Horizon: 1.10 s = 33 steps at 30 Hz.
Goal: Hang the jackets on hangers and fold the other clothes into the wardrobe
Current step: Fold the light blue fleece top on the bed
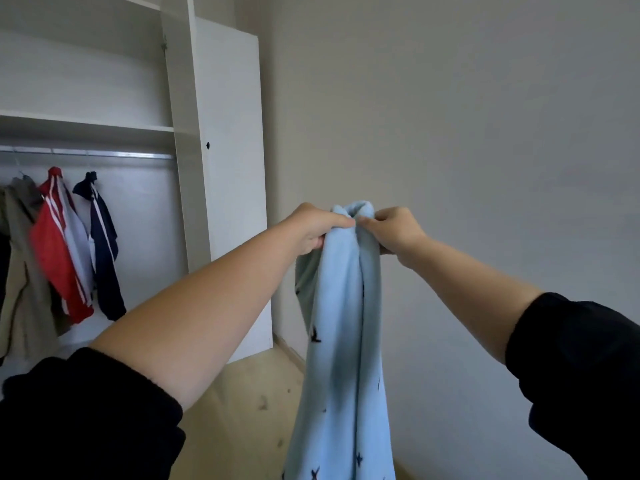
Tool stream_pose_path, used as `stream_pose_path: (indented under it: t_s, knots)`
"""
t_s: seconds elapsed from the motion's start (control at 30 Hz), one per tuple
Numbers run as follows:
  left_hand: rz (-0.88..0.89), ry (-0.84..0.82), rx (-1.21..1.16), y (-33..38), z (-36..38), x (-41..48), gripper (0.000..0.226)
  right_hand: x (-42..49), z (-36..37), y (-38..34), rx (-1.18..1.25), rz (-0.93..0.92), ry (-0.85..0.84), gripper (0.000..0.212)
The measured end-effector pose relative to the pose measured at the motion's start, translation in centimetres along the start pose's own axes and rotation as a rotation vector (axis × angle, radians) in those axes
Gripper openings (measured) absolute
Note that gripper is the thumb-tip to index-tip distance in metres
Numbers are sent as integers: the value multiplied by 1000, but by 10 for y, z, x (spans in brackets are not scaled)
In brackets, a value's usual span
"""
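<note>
A light blue garment with small dark star marks hangs straight down in front of me, bunched together. My left hand grips its top edge from the left and my right hand pinches the top from the right, both held up at chest height. The white wardrobe stands open at the left. On its metal rail hang a beige jacket, a red jacket with white stripes and a navy jacket.
The wardrobe's open door stands between the wardrobe and the grey wall. White shelves run above the rail. Light wooden floor lies below, with a skirting board along the wall.
</note>
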<state>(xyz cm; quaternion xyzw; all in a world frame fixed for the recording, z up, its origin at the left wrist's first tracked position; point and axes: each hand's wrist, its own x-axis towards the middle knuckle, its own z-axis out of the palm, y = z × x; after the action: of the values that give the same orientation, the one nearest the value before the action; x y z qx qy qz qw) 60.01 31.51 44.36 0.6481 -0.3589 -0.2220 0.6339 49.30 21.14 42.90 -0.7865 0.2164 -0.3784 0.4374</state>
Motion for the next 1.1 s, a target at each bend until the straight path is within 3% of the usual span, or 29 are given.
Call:
stream_pose_path:
  t_s: [0.1, 0.2, 0.3, 0.43, 0.53, 0.6, 0.7, 0.8, 0.93, 1.0, 1.1]
  knots:
    - [-17, -137, -73, 1, -3, -10, 17, -4, -5, 1, 32, -2, -119, 20]
    - [48, -192, -20, -3, -11, -12, 31, -9, -12, 8, 210, 45, -242, 28]
    - [245, -64, 325, -8, -15, -10, 18, -14, -12, 11, 275, 33, -328, 27]
    - [512, 89, 778, -1, -17, -12, 8, -17, -8, 14, 286, 12, -317, 24]
    - [382, -94, 836, 1, -24, -12, 35, -19, -5, 16, 346, 5, -323, 21]
    - [287, -165, 875, -2, -27, -14, 6, -22, -4, 16, 388, 4, -320, 17]
    - [252, -109, 882, -8, -28, -12, 33, -23, -2, 20, 415, 20, -303, 11]
    - [258, -8, 887, -10, -26, -10, 38, -24, 2, 26, 397, 36, -289, 12]
    - [272, 162, 905, -5, -14, -7, 37, -31, 17, 32, 81, -11, -286, 57]
    - [267, 176, 921, -2, -6, -5, 35, -34, 27, 37, -5, -7, -261, 64]
    - [282, 150, 968, -1, -3, 1, 39, -26, 27, 52, -96, 25, -138, 35]
